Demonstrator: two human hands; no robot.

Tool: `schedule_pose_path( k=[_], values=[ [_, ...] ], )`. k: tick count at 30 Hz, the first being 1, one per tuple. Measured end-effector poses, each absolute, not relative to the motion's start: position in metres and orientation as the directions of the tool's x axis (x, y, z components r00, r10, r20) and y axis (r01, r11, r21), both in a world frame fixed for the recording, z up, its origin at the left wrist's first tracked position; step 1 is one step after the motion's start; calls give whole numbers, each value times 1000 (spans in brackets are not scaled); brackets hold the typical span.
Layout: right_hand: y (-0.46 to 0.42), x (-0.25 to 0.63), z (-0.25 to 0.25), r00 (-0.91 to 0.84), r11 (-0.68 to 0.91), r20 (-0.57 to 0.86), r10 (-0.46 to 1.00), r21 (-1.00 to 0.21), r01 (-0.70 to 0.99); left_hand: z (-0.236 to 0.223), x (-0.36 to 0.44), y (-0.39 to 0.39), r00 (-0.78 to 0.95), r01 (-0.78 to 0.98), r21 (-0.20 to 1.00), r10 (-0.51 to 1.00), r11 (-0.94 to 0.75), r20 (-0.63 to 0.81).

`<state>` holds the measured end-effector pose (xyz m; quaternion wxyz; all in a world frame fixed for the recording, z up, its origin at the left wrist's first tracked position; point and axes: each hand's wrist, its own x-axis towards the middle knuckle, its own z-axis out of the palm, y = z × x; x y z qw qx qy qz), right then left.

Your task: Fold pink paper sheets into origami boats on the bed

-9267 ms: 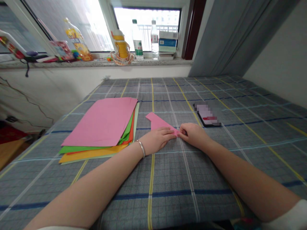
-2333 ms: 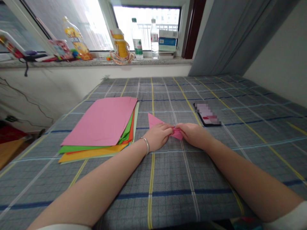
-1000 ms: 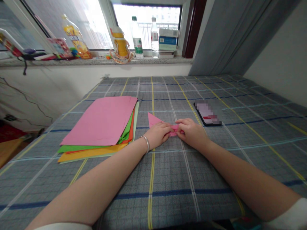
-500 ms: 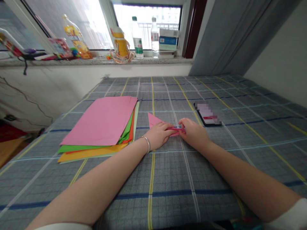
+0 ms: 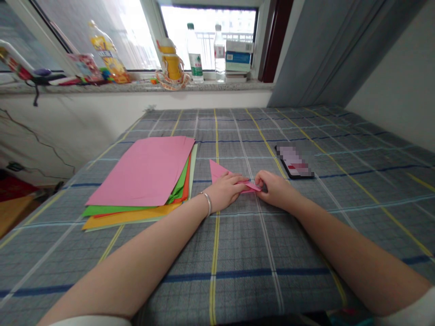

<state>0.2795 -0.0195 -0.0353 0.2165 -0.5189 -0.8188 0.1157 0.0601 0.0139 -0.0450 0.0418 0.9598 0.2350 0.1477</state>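
Observation:
A small folded piece of pink paper [image 5: 218,170] lies on the plaid cloth in front of me, one pointed corner showing to the left. My left hand [image 5: 227,189], with a silver bangle at the wrist, rests flat over its middle, fingers stretched toward the right. At the paper's right tip, my right hand [image 5: 274,188] is curled, thumb and index finger pinching the narrow point. Part of the paper is hidden beneath my left palm.
A stack of coloured paper [image 5: 142,170], pink on top, lies to the left. A phone [image 5: 294,161] rests at the right. Bottles, including a yellow cup [image 5: 172,63], and boxes [image 5: 238,59] line the windowsill beyond the plaid cloth [image 5: 244,253].
My right hand has shifted slightly right and down at the paper's tip. The paper's raised right flap now lies lower and flatter. My left hand has stayed nearly in place.

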Motion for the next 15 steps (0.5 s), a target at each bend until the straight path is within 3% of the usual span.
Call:
schedule_pose_path(
  k=[6, 15],
  values=[
    [-21, 284, -33, -397, 441, 195, 897, -443, 781, -43, 58, 16, 875, 393, 168, 423, -904, 235],
    [-18, 285, -33, -439, 477, 190, 878, -420, 772, -42, 58, 16, 905, 259, 130, 288, -957, 313]
  ],
)
